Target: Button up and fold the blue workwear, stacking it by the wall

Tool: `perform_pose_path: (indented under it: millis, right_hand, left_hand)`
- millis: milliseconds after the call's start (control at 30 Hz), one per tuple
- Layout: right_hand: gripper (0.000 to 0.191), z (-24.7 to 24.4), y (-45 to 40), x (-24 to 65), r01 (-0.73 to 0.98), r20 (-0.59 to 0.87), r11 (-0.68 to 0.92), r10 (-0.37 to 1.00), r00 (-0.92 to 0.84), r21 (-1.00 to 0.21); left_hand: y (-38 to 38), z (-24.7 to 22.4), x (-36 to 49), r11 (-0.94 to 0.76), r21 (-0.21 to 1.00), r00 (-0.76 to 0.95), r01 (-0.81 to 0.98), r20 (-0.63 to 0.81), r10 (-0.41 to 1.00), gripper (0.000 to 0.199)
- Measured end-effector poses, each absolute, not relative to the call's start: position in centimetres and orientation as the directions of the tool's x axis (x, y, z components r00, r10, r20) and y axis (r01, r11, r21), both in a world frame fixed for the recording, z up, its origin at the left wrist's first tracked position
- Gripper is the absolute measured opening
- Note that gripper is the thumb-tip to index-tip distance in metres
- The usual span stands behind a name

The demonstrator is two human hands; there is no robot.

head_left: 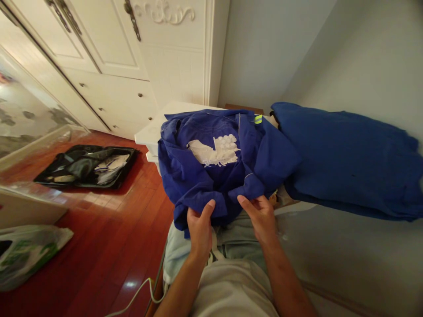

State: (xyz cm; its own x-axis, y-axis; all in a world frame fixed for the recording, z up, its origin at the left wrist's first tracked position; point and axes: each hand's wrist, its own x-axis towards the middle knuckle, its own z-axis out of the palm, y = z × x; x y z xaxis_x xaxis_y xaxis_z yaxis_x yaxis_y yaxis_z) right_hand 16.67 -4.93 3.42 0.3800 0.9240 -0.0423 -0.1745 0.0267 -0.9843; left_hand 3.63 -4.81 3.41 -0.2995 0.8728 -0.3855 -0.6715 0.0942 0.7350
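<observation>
A royal blue jacket (218, 180) with a white print (218, 152) lies spread and rumpled before me, over a white surface and partly toward my lap. A small yellow reflective tab (258, 119) shows near its top right. My left hand (200, 224) pinches one lower edge of the cloth, thumb on top and fingers hidden beneath. A short way to the right, my right hand (261, 215) grips another folded edge in the same manner. The two gripped edges lie close together, with a narrow gap between them.
A darker blue cloth-covered bundle (346, 158) sits to the right against the wall. Behind stands a white cabinet (178, 66). On the red wood floor (142, 229) at left are an open black suitcase (89, 167), a plastic bag (29, 255) and a white cable (132, 299).
</observation>
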Motion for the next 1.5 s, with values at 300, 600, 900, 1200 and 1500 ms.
perform_pose_path:
  millis: [300,600,900,1200,1500]
  right_hand:
    - [0.031,4.9,-6.7,17.2,0.139,0.085,0.061,0.98,0.178,-0.988]
    - [0.025,5.1,-7.1,17.6,0.041,0.096,0.09,0.978,0.188,-0.995]
    - [0.033,4.5,-7.5,17.0,0.063,0.053,0.038,0.967,0.25,-0.997]
    - [0.016,5.2,-7.4,16.2,0.096,0.211,0.193,0.946,0.247,-0.976]
    - [0.023,4.9,-7.7,16.1,0.244,0.268,0.217,0.942,0.201,-0.945]
  left_hand:
    - [-5.4,3.4,3.8,0.068,0.819,-0.279,-0.57,-0.272,0.921,0.061]
    - [-5.9,3.8,3.2,0.072,0.902,-0.197,-0.426,-0.17,0.965,0.04]
    - [-5.6,4.8,2.6,0.054,0.944,-0.257,-0.324,-0.143,0.956,0.035]
    - [-6.3,4.6,2.2,0.081,0.951,-0.109,-0.299,-0.118,0.987,0.03]
    - [-6.0,5.1,2.1,0.053,0.965,-0.188,-0.258,-0.104,0.977,0.025]
